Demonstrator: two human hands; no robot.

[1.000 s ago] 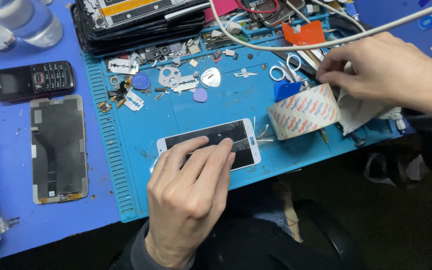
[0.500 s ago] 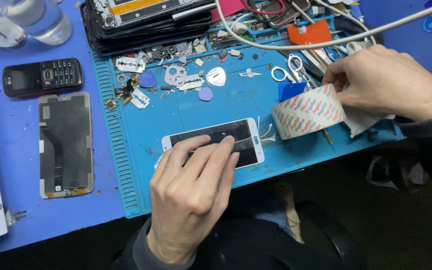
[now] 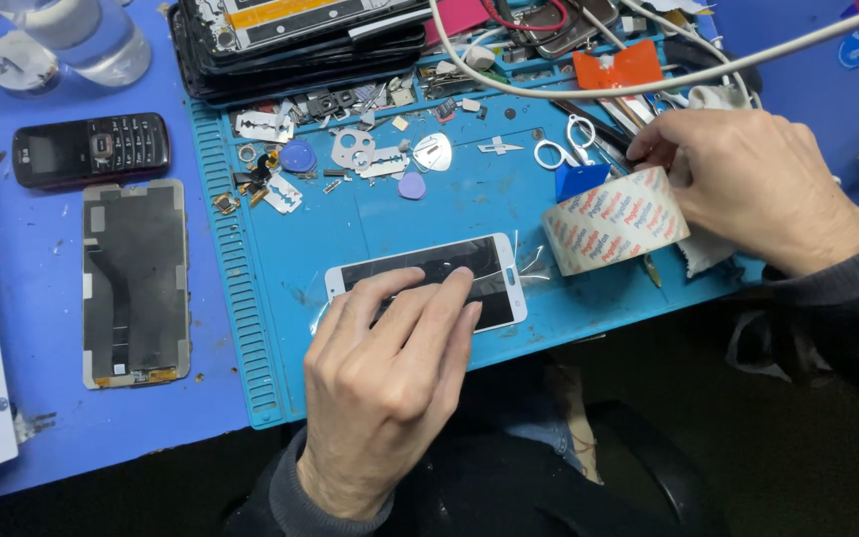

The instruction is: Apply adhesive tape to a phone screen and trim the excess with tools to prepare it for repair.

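The left hand [image 3: 385,383] lies flat on the white phone screen [image 3: 429,280], its fingers [image 3: 449,298] pressed together, at the mat's [image 3: 370,224] 6 o'clock edge. At 3 o'clock, the right hand [image 3: 748,184] touches the tape roll [image 3: 615,221], fingers curled behind it.

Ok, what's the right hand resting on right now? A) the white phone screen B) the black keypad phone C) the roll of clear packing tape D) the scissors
C: the right hand grips the roll of tape standing on edge on the blue mat, while the left hand presses its fingers on the white phone screen.
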